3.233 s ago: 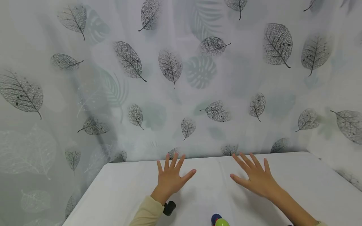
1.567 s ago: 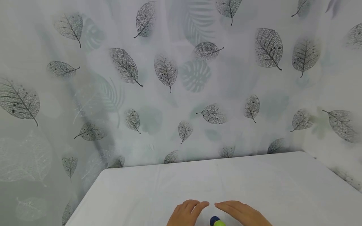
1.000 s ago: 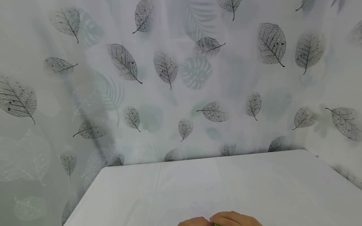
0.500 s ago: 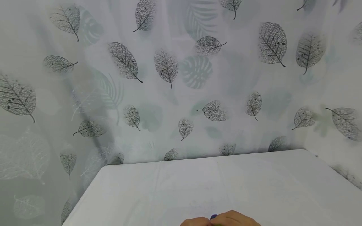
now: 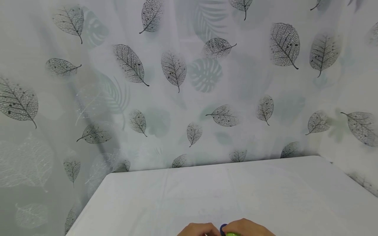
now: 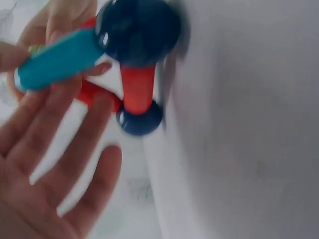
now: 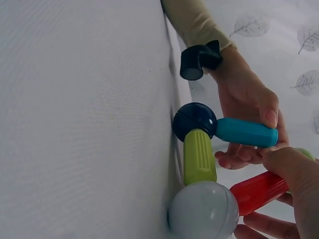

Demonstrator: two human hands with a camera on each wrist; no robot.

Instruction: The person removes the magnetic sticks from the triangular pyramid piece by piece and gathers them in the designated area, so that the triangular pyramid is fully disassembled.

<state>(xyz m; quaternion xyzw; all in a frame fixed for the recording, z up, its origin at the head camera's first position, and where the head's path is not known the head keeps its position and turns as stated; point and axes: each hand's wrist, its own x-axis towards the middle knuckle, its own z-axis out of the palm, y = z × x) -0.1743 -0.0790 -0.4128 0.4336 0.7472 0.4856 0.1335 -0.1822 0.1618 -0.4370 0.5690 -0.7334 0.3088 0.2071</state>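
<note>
ball-and-rod construction toy (image 7: 200, 162): smooth round balls joined by short, ribbed plastic rods, glossy, in strong colours. location: near edge of the white-covered table (image 5: 203, 193), low centre in the head view, mostly hidden there by the two hands.

parts, right wrist view: navy ball (image 7: 194, 119) with a seam round it; lime rod (image 7: 200, 152) running from it to a pale grey ball (image 7: 204, 211), the largest-looking, nearest the camera; red rod (image 7: 259, 191) leading off the grey ball toward a light green ball (image 7: 305, 153), partly covered by fingers; teal rod (image 7: 245, 132) standing out from the navy ball.

left wrist view, somewhat blurred: a lower navy ball (image 6: 140, 120), with an orange-red rod (image 6: 137, 90) linking it to the larger-looking navy one above.

left hand (image 7: 245, 92): pinching the teal rod by its far end, thumb on one side, fingers on the other. black wrist-worn device (image 7: 198, 60) and beige sleeve (image 7: 193, 22) above it.

right hand (image 7: 301, 184): gripping the red rod near the green ball, fingers on both sides.

behind: pale curtain (image 5: 183, 105), printed with dark skeleton leaves and faint green fronds, hanging along the table's far edge.
</note>
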